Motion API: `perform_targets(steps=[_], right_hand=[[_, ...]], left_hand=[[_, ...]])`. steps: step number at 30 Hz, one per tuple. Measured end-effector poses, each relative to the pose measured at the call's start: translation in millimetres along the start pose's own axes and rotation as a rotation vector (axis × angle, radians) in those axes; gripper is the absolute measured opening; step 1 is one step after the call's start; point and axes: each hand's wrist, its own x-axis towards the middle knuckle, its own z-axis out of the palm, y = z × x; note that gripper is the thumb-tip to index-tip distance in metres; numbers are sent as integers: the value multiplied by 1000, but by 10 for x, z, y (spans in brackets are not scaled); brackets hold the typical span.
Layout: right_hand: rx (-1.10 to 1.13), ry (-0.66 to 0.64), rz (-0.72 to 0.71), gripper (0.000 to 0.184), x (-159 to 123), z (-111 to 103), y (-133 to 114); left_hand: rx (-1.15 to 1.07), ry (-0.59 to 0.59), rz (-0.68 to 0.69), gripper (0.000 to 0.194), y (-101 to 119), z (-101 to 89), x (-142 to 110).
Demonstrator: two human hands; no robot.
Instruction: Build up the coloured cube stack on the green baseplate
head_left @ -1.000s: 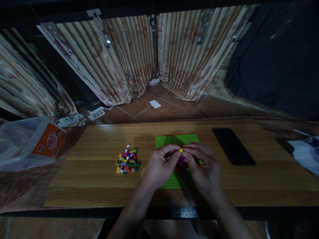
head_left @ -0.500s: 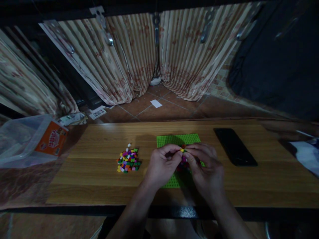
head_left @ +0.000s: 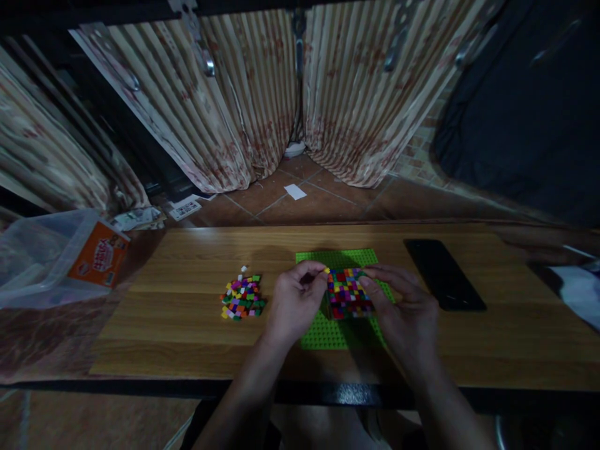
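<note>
A block of small multicoloured toy bricks point(head_left: 345, 294) sits on the green studded baseplate point(head_left: 321, 340). My left hand point(head_left: 300, 300) is at the block's far left corner, thumb and forefinger pinching a small yellow brick point(head_left: 327, 270). At the block's right side is my right hand point(head_left: 398, 306), its thumb and forefinger closed around what looks like a small green brick point(head_left: 362, 274). My right fingers hide part of the block's right edge. Left of my hands, a loose pile of small coloured bricks point(head_left: 242, 297) lies on the table.
A black phone-like slab point(head_left: 443, 274) lies on the wooden table point(head_left: 187, 337), right of the baseplate. Beyond the table's left end stands a clear plastic bin point(head_left: 42, 262) with an orange label. Striped curtains point(head_left: 253, 112) hang behind, and a white paper point(head_left: 295, 191) lies on the floor.
My hands, which were together over the coloured block, have moved apart, left hand to the left and right hand to the right. More of the block now shows between them.
</note>
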Motion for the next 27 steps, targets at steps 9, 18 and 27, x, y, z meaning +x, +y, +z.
perform_targets(steps=[9,18,27], right_hand=[[11,-91,8,15,14,-26,32],[-39,-202,-82,11,-61,78,-44],[-139,-215,-150,8,-101,181,-103]], left_hand=[[41,25,-2,12,-106,-69,45],[74,8,-10,14,-158,-73,50],[54,-32,-48,15,-195,-80,34]])
